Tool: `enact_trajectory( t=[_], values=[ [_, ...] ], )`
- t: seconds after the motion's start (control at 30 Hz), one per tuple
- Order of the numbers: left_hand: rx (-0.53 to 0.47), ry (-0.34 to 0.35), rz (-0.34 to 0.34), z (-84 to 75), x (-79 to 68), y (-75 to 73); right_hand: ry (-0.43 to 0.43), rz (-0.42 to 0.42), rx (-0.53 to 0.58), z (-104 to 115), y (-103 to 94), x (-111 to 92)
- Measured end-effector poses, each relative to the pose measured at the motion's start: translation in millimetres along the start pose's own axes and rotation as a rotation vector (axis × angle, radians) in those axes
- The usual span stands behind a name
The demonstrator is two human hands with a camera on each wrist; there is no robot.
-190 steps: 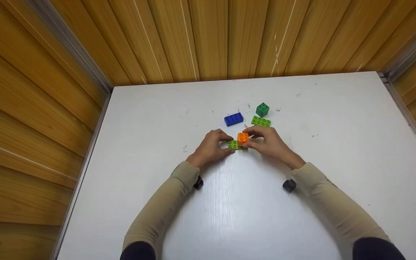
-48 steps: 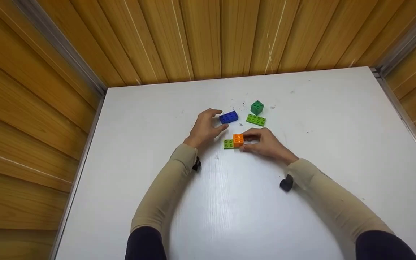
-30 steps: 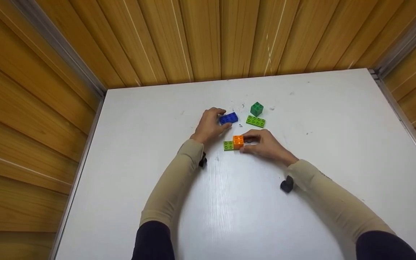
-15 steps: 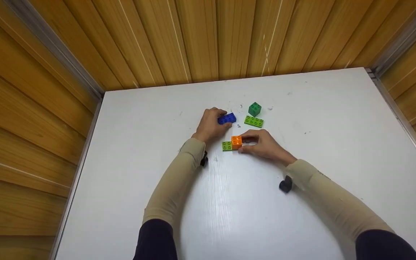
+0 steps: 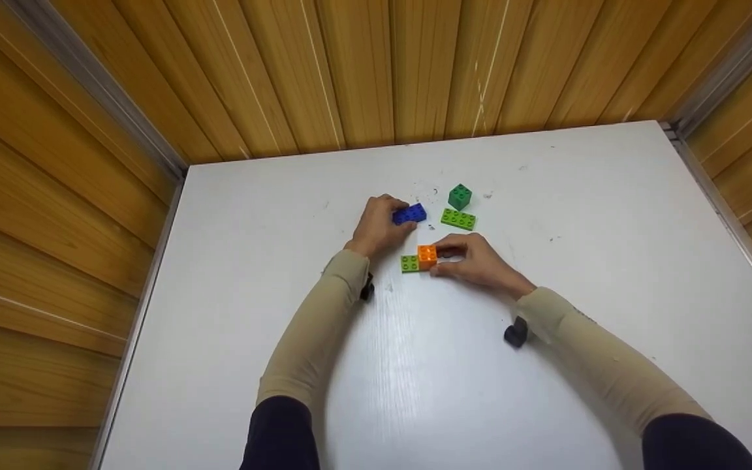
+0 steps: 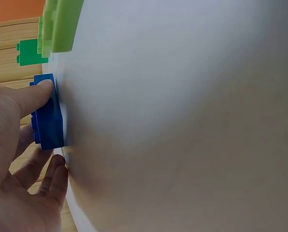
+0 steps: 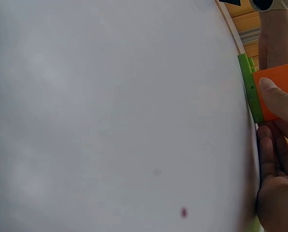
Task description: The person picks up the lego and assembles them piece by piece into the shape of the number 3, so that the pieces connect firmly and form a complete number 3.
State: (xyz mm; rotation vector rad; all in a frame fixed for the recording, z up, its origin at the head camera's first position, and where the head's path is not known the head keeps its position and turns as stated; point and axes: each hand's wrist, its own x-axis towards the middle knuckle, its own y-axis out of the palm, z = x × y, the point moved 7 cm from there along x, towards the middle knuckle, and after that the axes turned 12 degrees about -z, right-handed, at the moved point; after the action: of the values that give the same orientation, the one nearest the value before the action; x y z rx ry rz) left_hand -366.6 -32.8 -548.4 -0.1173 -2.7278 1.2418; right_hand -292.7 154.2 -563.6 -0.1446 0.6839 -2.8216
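Note:
On the white tabletop, my left hand (image 5: 379, 225) pinches a blue building brick (image 5: 412, 213) between thumb and fingers; the left wrist view shows the thumb on the side of the blue brick (image 6: 49, 116). Closer to me, an orange brick (image 5: 427, 256) sits on the right half of a flat lime-green brick (image 5: 409, 264). My right hand (image 5: 477, 264) grips the orange brick from the right. In the right wrist view its thumb presses the near face of the orange brick (image 7: 274, 89), and the lime-green brick (image 7: 249, 87) lies against the table beneath.
Another flat lime-green brick (image 5: 458, 219) lies beyond my right hand, with a dark green brick (image 5: 459, 196) just behind it. Wood-patterned walls (image 5: 363, 72) rise at the table's back and sides. A black wrist device (image 5: 516, 333) hangs at my right cuff.
Earlier both hands were at the lime-green and orange bricks. My left hand has since moved away from me to the blue brick and closed its fingers on it. My right hand stays at the orange brick.

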Motion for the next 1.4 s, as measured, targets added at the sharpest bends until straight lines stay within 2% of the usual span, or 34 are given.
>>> enact_trajectory(
  t=[0.33, 0.5, 0.63, 0.83, 0.93, 1.13, 1.4],
  values=[
    [-0.007, 0.017, -0.009, -0.1, -0.1, -3.6, -0.023, 0.011, -0.018, 0.5, -0.4, -0.3],
    [-0.015, -0.016, 0.003, -0.5, -0.1, -7.4, -0.023, 0.013, -0.026, -0.1, -0.8, -1.1],
    [-0.034, -0.034, 0.015, -0.7, 0.6, -13.2, -0.016, 0.017, -0.037, -1.3, -1.2, -1.2],
    [-0.055, -0.006, 0.014, -5.2, 0.5, -26.1, 0.000, 0.026, -0.040, -2.1, -1.2, -0.9],
    [-0.056, 0.027, 0.023, -9.9, -0.8, -32.0, 0.003, 0.031, -0.035, -1.9, -1.4, -0.4],
    [-0.058, 0.136, 0.060, -23.0, -3.8, -38.4, 0.001, 0.016, -0.050, -3.1, -3.4, 0.7],
    [-0.112, 0.279, 0.071, -32.9, -9.6, -47.1, -0.016, 0.016, -0.039, -2.4, -0.9, 1.3]
  ],
)
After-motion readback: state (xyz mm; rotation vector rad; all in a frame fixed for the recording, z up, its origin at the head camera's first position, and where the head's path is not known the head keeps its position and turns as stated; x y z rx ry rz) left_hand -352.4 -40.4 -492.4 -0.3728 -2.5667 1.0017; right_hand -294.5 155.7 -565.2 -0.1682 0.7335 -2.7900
